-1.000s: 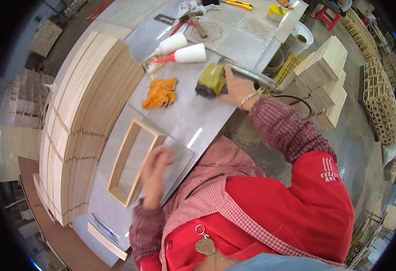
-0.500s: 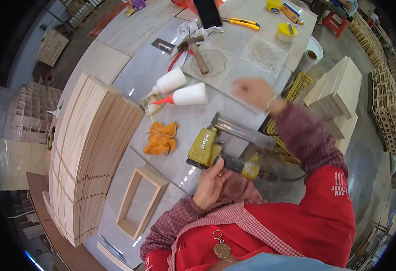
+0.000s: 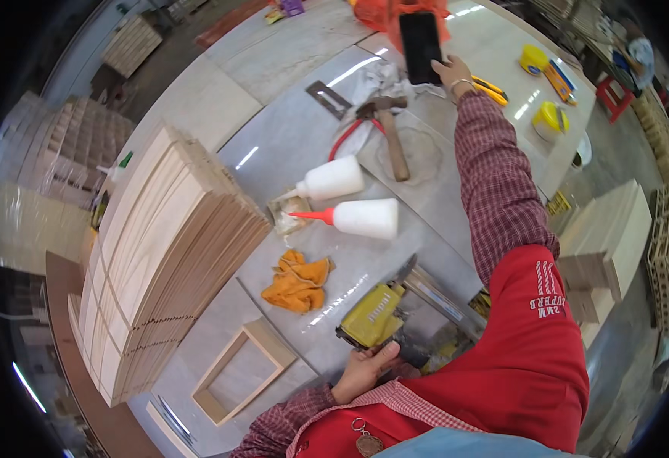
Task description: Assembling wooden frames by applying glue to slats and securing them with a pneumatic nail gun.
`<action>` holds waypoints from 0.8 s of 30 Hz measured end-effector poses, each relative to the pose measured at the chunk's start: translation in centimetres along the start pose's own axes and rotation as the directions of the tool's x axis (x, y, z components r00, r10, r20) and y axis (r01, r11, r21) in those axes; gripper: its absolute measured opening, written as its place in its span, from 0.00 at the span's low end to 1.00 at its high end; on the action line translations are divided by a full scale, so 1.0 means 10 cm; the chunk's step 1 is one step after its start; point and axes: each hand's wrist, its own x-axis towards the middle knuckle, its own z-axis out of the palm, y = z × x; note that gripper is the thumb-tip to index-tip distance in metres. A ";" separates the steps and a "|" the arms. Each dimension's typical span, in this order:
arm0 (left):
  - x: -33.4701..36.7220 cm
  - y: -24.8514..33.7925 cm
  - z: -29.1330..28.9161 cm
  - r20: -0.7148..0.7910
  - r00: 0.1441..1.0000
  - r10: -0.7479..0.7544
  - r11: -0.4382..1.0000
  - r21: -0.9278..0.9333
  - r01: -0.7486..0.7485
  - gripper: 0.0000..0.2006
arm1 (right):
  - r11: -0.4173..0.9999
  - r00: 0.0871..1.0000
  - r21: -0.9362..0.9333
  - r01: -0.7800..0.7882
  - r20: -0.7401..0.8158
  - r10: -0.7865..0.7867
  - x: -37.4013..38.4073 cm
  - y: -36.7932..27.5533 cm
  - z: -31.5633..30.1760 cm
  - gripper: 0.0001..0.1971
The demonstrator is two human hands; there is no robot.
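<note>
Left hand [image 3: 365,370] grips nail gun [image 3: 376,314], nose pointing up-right, away from the body. Right hand [image 3: 453,72] touches upright phone [image 3: 421,46]; its fingers are hidden behind it, grip unclear.

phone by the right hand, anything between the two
Nothing visible does: the right hand is already at the lower right edge of the black phone. The hammer lies nearer the person, out of the way.

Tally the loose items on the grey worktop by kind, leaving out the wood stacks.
Glue bottles: 2
Hammer: 1
Nail gun: 1
Orange rag: 1
Wooden frame: 1
Phone: 1
Yellow tape rolls: 2
Total: 9
</note>
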 end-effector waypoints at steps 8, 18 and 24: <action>-0.04 0.20 0.18 0.022 0.993 0.117 0.907 0.404 -0.116 0.22 | 0.948 0.869 0.318 0.004 0.468 -0.160 -0.50 -0.36 -0.68 0.28; -0.38 -0.13 -0.22 0.248 0.791 0.559 0.258 0.855 -0.450 0.16 | 0.597 0.828 0.752 -0.280 0.504 -0.246 -2.68 -0.46 -1.70 0.12; -1.49 -0.58 -1.37 0.298 0.881 0.367 0.029 0.943 -0.331 0.17 | 0.443 0.596 0.672 -0.593 0.736 -0.320 -4.57 -1.04 -1.71 0.21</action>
